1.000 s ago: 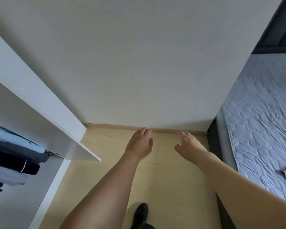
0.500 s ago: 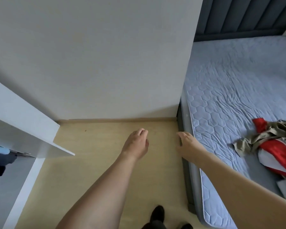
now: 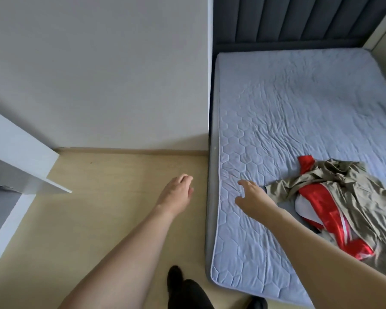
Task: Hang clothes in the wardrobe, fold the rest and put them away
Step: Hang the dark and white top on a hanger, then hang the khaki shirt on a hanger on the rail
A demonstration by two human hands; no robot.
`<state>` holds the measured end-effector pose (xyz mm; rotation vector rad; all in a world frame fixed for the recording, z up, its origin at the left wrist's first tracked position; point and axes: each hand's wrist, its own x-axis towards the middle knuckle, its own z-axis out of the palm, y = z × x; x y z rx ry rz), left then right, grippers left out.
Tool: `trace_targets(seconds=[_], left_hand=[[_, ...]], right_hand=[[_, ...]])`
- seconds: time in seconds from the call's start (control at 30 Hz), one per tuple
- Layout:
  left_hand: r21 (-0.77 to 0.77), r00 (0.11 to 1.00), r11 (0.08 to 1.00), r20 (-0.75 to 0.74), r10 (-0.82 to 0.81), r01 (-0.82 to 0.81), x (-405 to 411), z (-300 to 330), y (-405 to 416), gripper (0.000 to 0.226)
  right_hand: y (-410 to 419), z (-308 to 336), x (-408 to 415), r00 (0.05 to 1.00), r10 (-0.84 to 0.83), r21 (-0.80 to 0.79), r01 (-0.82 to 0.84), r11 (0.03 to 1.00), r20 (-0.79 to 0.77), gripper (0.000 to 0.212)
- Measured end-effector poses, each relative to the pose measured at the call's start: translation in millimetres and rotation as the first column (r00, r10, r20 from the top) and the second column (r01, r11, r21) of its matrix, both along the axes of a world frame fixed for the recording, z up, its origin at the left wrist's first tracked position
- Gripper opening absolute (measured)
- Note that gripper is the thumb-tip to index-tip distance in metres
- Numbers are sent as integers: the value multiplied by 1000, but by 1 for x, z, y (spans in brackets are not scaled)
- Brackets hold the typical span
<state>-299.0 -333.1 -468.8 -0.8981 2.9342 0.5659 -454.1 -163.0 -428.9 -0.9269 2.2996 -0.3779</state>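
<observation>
I see both hands empty, fingers relaxed: left hand (image 3: pixel 176 192) over floor (image 3: pixel 103 210), right hand (image 3: pixel 253 198) beside khaki-and-red clothes pile (image 3: pixel 343 208) on the bed (image 3: pixel 288 112).

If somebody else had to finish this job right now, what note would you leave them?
Left hand: loose, holds nothing, over the floor.
Right hand: open, holds nothing, reaching over the mattress toward the clothes.
On the mattress: a khaki garment tangled with a red and white garment, both unfolded.
The white wardrobe door stands open at left.
Done: nothing visible from here.
Left: pick up both garments, hang or fold them, put them away.
</observation>
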Motion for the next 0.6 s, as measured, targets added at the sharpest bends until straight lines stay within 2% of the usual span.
trace_targets(seconds=[0.1, 0.2, 0.27, 0.37, 0.5, 0.6], left_hand=[[24, 999, 999, 31, 23, -24, -19, -5, 46, 33], [63, 997, 998, 74, 22, -27, -43, -19, 77, 45], [86, 994, 996, 108, 2, -12, -64, -26, 86, 36], [143, 997, 990, 68, -22, 12, -108, -38, 112, 28], [186, 998, 982, 49, -44, 34, -163, -51, 163, 35], [195, 997, 980, 62, 35, -47, -202, -65, 192, 38]], right_hand=[[39, -2, -31, 1000, 3, 25, -3, 1000, 12, 54], [62, -8, -51, 999, -4, 16, 3, 1000, 51, 54], [74, -17, -64, 997, -22, 11, 21, 1000, 76, 57], [110, -36, -100, 992, -89, 28, 87, 996, 87, 59], [184, -55, -166, 979, -184, 99, 175, 980, 92, 53], [239, -68, -217, 971, -222, 131, 211, 969, 84, 54]])
